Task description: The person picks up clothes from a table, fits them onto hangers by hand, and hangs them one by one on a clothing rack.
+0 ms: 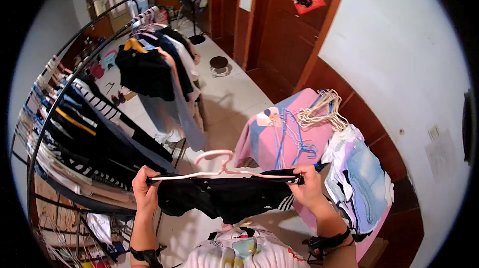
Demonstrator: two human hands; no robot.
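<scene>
A pink hanger (222, 172) is held level in front of my chest, its hook pointing away from me. Below its bar hangs a black garment (214, 195) with white stripes and a small white logo near its right end; whether it is shorts or trousers I cannot tell. My left hand (145, 188) is closed on the left end of the hanger and the cloth there. At the other end my right hand (309, 184) pinches cloth and hanger together, beside the stripes.
To the left stands a black metal rack (52, 103) full of hung clothes. Black clothing (144, 71) hangs farther along. On the right, a pink-covered table (257, 141) bears blue hangers (299, 151), pale hangers (324, 111) and a clothes pile (364, 178). A round stool (219, 63) stands beyond.
</scene>
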